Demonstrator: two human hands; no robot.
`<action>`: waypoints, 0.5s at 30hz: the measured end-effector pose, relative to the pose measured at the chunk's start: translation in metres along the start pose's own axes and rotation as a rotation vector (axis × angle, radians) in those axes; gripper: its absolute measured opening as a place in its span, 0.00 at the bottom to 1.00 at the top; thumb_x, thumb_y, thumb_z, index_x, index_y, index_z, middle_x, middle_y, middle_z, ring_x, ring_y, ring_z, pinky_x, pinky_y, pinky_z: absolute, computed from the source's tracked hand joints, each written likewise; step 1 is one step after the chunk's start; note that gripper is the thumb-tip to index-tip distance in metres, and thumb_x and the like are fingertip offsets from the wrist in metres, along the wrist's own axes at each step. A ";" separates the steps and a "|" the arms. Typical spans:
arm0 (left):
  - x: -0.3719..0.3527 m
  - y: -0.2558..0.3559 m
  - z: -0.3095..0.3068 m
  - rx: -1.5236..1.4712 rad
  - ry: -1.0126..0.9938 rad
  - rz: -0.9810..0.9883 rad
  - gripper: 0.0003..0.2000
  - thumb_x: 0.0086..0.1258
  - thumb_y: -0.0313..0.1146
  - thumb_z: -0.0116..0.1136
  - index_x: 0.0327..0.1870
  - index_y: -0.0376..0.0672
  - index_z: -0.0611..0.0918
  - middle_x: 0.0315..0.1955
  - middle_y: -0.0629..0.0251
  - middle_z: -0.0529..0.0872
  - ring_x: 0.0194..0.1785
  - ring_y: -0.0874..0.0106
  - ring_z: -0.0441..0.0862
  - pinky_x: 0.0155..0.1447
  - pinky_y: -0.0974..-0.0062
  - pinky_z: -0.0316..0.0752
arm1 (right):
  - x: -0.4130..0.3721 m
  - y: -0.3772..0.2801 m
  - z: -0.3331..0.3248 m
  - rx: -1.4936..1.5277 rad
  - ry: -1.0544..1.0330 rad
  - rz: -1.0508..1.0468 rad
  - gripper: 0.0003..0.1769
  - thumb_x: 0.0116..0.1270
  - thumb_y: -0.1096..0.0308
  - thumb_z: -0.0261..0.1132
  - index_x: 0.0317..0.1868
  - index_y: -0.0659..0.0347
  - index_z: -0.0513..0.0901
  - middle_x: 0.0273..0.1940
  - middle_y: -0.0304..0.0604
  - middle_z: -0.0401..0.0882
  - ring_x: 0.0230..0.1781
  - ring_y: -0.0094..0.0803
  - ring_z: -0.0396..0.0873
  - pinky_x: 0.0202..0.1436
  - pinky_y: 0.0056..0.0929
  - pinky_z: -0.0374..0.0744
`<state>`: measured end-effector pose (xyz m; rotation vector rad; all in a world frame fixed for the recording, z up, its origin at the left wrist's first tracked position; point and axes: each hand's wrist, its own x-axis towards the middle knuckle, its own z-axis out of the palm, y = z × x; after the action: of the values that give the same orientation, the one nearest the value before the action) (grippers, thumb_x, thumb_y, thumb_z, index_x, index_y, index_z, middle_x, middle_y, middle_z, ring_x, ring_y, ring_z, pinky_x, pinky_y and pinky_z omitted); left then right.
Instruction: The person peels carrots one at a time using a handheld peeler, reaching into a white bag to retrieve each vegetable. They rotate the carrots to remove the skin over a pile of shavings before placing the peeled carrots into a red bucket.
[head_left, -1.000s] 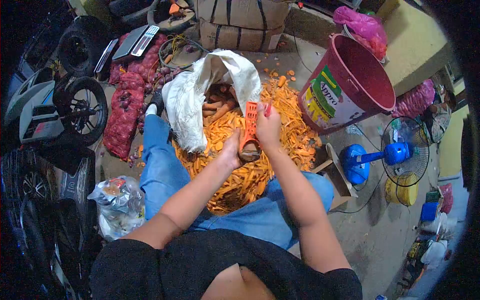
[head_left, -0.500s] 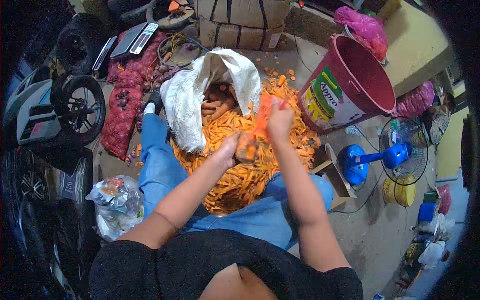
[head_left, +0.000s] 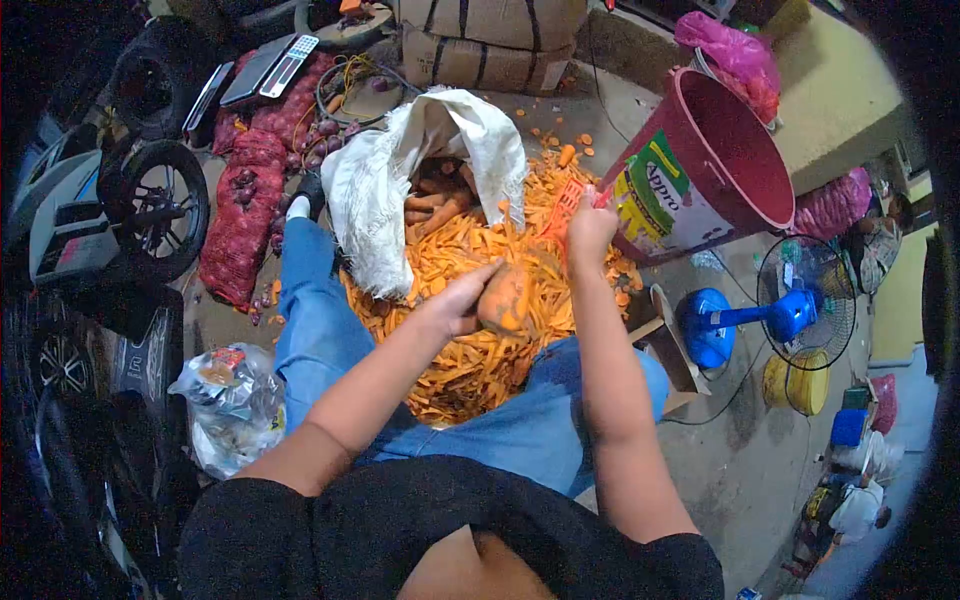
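Note:
My left hand (head_left: 462, 303) is closed around a thick carrot (head_left: 507, 303), its blunt, dark-marked orange side facing me, low over a heap of orange carrot strips (head_left: 470, 372). To the right, my right hand (head_left: 592, 235) grips the red handle of a flat orange-red tool with lettering (head_left: 565, 207); its exact kind is unclear. The tool is apart from the carrot, up and to the right of it. Just beyond my hands, a white woven sack (head_left: 372, 215) lies open toward me, with whole carrots (head_left: 440, 205) inside its mouth.
A large red bucket (head_left: 655, 215) stands right of the heap, with a blue fan (head_left: 790, 310) beyond it. Red net bags of onions (head_left: 240, 235) and a scale (head_left: 270, 72) are at the left. A clear plastic bag (head_left: 230, 400) sits beside my left leg.
My right hand has moved the orange-red tool right and away from the carrot. In my left hand the carrot has turned, showing a broader orange side.

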<state>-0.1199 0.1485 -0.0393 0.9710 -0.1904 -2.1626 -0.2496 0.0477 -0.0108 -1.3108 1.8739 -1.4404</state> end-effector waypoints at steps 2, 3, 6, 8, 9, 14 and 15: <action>0.013 0.004 -0.019 -0.171 -0.130 -0.071 0.17 0.63 0.46 0.33 0.42 0.44 0.70 0.35 0.60 0.75 0.33 0.65 0.76 0.36 0.66 0.74 | -0.014 -0.017 0.000 0.094 -0.083 0.091 0.14 0.57 0.63 0.53 0.24 0.69 0.71 0.19 0.45 0.72 0.18 0.31 0.69 0.22 0.31 0.66; 0.013 0.003 -0.019 -0.173 -0.130 -0.075 0.17 0.63 0.46 0.33 0.42 0.44 0.70 0.35 0.60 0.75 0.33 0.65 0.76 0.36 0.66 0.74 | -0.025 -0.020 0.002 0.187 -0.166 0.192 0.15 0.57 0.63 0.53 0.23 0.69 0.71 0.20 0.50 0.73 0.18 0.36 0.71 0.22 0.33 0.67; 0.008 0.004 -0.013 -0.236 -0.183 -0.030 0.17 0.64 0.45 0.31 0.41 0.44 0.70 0.35 0.59 0.75 0.31 0.65 0.76 0.35 0.66 0.74 | -0.057 -0.019 0.009 0.394 -0.242 0.091 0.14 0.57 0.64 0.53 0.23 0.68 0.71 0.19 0.51 0.71 0.18 0.39 0.70 0.22 0.34 0.66; 0.014 0.001 -0.014 -0.160 -0.127 -0.007 0.17 0.64 0.44 0.31 0.41 0.43 0.70 0.34 0.60 0.76 0.31 0.68 0.76 0.34 0.68 0.74 | -0.074 -0.028 0.001 -0.035 -0.325 -0.287 0.13 0.57 0.64 0.53 0.24 0.66 0.71 0.18 0.53 0.70 0.18 0.42 0.69 0.22 0.34 0.66; 0.017 0.000 -0.015 -0.083 -0.069 0.022 0.17 0.64 0.43 0.31 0.41 0.41 0.70 0.32 0.61 0.77 0.30 0.70 0.76 0.34 0.71 0.74 | -0.072 -0.027 0.001 -0.037 -0.326 -0.287 0.13 0.57 0.64 0.53 0.24 0.66 0.71 0.18 0.53 0.70 0.18 0.42 0.69 0.22 0.34 0.66; 0.001 0.008 -0.001 0.193 0.019 0.007 0.17 0.65 0.43 0.30 0.39 0.40 0.70 0.29 0.62 0.77 0.30 0.71 0.77 0.33 0.73 0.75 | -0.017 0.014 0.017 0.101 -0.057 -0.100 0.14 0.57 0.63 0.51 0.23 0.67 0.71 0.18 0.51 0.72 0.19 0.43 0.70 0.24 0.36 0.66; -0.006 0.009 0.006 0.193 0.022 0.006 0.17 0.65 0.43 0.30 0.39 0.40 0.70 0.29 0.62 0.77 0.30 0.71 0.77 0.33 0.73 0.75 | 0.002 0.024 0.014 0.073 0.011 -0.037 0.15 0.58 0.63 0.51 0.23 0.67 0.72 0.18 0.50 0.72 0.19 0.42 0.70 0.25 0.36 0.66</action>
<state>-0.1165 0.1453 -0.0280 1.0993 -0.3975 -2.1562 -0.2496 0.0390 -0.0375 -1.3113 1.7957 -1.5226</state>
